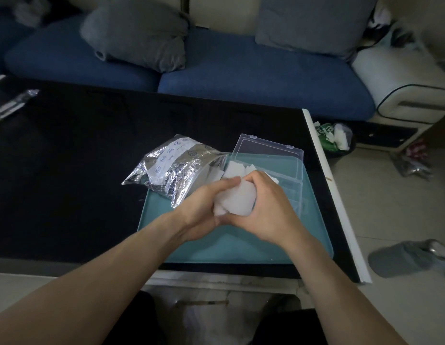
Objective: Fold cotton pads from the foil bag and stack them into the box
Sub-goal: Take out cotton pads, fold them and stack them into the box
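Note:
A white cotton pad point(237, 200) is held between both hands above the teal tray point(241, 247). My left hand point(204, 207) grips its left side and my right hand point(266, 207) curls over its right side and top. The crinkled silver foil bag point(171, 168) lies on its side at the tray's far left corner, its mouth facing the hands. A clear plastic box point(297, 192) stands on the tray behind my right hand, its lid point(268, 153) open and leaning back. Several white pads point(237, 169) lie in the box's left part.
The tray sits on a black table point(79, 170) with a white right edge point(336, 195). A blue sofa point(241, 70) with grey cushions runs behind the table. A bin with white scraps point(337, 135) and a grey slipper point(403, 257) are on the floor to the right.

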`<state>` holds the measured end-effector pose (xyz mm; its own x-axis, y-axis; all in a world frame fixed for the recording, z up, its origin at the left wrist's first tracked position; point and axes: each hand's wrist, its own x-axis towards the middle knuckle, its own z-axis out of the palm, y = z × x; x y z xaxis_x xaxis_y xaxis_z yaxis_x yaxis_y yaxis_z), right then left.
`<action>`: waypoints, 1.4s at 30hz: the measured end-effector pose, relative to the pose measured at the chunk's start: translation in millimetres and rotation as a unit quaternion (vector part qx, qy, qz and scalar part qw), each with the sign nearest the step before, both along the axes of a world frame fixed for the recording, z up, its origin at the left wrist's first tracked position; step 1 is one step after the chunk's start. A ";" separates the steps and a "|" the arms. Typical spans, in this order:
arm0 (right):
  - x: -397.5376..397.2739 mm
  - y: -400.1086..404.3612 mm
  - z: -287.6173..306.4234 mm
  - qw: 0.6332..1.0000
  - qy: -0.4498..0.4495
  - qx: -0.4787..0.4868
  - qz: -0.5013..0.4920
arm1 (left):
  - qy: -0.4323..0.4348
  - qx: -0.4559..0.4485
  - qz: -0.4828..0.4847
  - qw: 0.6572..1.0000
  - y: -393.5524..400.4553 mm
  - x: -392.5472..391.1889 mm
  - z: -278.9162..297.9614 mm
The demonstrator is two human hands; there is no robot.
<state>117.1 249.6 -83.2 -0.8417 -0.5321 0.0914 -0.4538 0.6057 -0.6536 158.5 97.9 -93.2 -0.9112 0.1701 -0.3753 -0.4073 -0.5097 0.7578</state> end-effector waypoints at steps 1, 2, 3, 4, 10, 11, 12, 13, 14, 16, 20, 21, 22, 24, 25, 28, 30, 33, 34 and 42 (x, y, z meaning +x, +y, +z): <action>-1.8 1.5 0.8 1.000 -0.017 0.011 -0.006 | -0.009 0.019 -0.003 1.000 -1.4 -0.8 1.5; -3.4 3.2 1.2 0.999 -0.032 0.026 -0.006 | -0.015 0.026 -0.001 1.000 -3.0 -1.9 0.6; -4.8 4.7 1.0 0.998 -0.046 0.041 -0.002 | -0.017 0.023 -0.001 1.000 -4.2 -2.6 -1.2; -5.8 5.8 1.4 0.997 -0.063 0.053 0.004 | -0.018 0.018 -0.004 1.000 -3.4 -1.9 -1.4; -5.1 7.7 16.4 0.990 -0.116 0.033 0.074 | -0.031 -0.033 0.015 0.999 -2.6 0.4 -5.9; -4.7 8.7 20.5 0.990 -0.118 0.023 0.079 | -0.029 -0.045 0.010 0.999 -2.9 0.6 -6.6; -4.9 10.2 22.7 0.989 -0.118 0.019 0.084 | -0.027 -0.048 0.007 0.998 -2.3 1.8 -4.2; -4.9 11.0 23.8 0.989 -0.117 0.023 0.087 | -0.026 -0.045 0.004 0.999 -1.8 2.5 -2.0; -5.5 11.6 22.0 0.988 -0.119 0.040 0.088 | -0.024 -0.040 -0.004 0.999 -1.9 3.4 -0.7; -4.2 9.0 15.6 0.986 -0.121 0.076 0.086 | -0.027 -0.014 -0.043 0.999 -0.7 5.1 5.2; 2.8 -1.3 3.5 0.988 -0.086 0.082 0.096 | -0.025 -0.027 -0.072 0.997 4.6 7.6 3.7; 3.4 -2.3 1.9 0.990 -0.083 0.059 0.095 | -0.023 -0.036 -0.058 0.997 5.7 7.2 0.8; 3.0 -2.3 1.2 0.992 -0.081 0.033 0.093 | -0.017 -0.042 -0.040 0.998 6.3 6.6 -1.2; 0.0 -0.9 -0.4 0.995 -0.061 -0.006 0.083 | 0.000 -0.043 -0.015 0.999 4.8 4.9 -3.7; -1.2 -0.6 -0.3 0.996 -0.040 -0.016 0.077 | 0.002 -0.038 -0.007 0.999 3.0 4.4 -3.4; -1.9 -3.0 -2.6 0.998 -0.007 -0.036 0.055 | -0.003 -0.003 0.001 1.000 -1.0 3.2 -4.4; 1.3 -6.4 -4.3 0.997 -0.024 -0.050 0.058 | -0.008 0.002 -0.004 1.000 1.4 4.0 -2.8; 8.1 -10.4 -4.9 0.996 -0.025 -0.021 0.083 | -0.019 -0.022 0.007 1.000 6.5 5.3 -1.8; 9.1 -11.4 -5.1 0.996 -0.003 -0.002 0.085 | -0.018 -0.033 0.009 0.999 6.8 5.0 -2.5; -2.8 3.1 -1.7 0.986 -0.132 -0.035 0.091 | 0.013 -0.195 -0.048 0.980 2.2 4.9 -9.5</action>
